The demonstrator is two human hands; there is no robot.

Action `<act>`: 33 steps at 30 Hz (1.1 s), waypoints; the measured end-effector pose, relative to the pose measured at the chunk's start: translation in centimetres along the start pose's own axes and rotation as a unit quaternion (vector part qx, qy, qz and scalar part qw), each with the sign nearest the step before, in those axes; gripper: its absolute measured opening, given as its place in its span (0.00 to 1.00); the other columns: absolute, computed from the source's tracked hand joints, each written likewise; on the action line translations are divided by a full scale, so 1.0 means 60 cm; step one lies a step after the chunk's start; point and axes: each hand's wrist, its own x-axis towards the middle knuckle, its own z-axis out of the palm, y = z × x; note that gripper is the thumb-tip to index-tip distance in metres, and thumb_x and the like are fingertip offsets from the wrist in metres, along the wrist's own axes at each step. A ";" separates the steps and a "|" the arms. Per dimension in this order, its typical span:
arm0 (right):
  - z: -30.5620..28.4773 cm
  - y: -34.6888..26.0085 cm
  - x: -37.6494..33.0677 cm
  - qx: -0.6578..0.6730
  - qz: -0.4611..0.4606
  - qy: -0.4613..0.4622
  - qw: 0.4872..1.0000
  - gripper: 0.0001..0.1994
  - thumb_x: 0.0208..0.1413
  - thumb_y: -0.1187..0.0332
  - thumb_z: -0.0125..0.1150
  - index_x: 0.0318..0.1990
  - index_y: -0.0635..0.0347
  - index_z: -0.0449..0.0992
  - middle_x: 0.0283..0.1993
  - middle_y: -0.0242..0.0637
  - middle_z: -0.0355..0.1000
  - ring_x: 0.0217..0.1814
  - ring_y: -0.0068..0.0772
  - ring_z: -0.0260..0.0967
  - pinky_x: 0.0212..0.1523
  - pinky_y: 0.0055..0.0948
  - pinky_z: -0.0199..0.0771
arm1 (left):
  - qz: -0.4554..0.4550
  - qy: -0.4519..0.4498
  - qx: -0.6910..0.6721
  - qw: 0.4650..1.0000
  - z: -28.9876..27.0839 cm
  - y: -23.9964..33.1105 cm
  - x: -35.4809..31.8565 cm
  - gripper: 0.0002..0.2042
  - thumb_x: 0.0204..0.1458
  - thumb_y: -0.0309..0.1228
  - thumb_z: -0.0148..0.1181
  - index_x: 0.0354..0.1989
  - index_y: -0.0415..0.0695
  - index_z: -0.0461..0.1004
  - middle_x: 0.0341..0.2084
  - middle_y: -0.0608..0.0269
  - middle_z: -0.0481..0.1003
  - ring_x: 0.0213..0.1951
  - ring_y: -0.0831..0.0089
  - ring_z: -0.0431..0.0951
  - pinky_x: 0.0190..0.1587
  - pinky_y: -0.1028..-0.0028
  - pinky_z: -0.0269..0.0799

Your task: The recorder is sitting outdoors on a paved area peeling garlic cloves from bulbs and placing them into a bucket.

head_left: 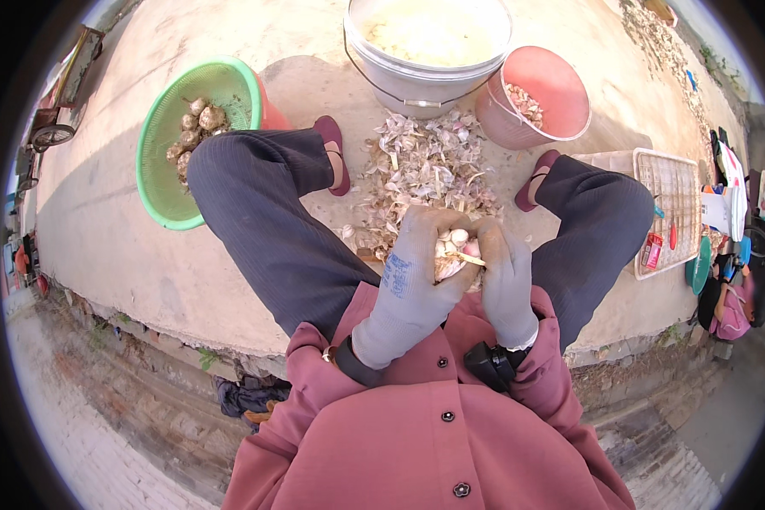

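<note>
A garlic bulb (447, 265), broken open so that pale cloves and a stem stub show, is held between my two hands in front of my lap. My left hand (406, 276), in a grey work glove, curls around its left side. From the right, my right hand (508, 276), gloved likewise, closes over it with the fingers at its far edge. The fingertips partly hide the bulb's sides. Just beyond my hands, a heap of papery garlic skins (425, 170) lies on the ground between my feet.
At left, a green basket (155, 183) holds several dirty garlic bulbs (211, 119). Ahead stands a white bucket (399, 85) with pale contents. Beside it, a pink bucket (561, 93) holds peeled-looking cloves (525, 106). A pale plastic crate (667, 183) with small red items stands at right.
</note>
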 end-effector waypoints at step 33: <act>-0.045 -0.002 0.022 0.176 0.261 -0.120 0.942 0.13 0.62 0.66 0.59 0.48 0.66 0.75 0.31 0.29 0.73 0.29 0.15 0.67 0.31 0.19 0.68 | -0.039 -0.027 0.023 0.999 -0.017 0.000 0.011 0.20 0.43 0.23 0.62 0.49 0.40 0.72 0.45 0.54 0.75 0.48 0.61 0.77 0.53 0.68 0.70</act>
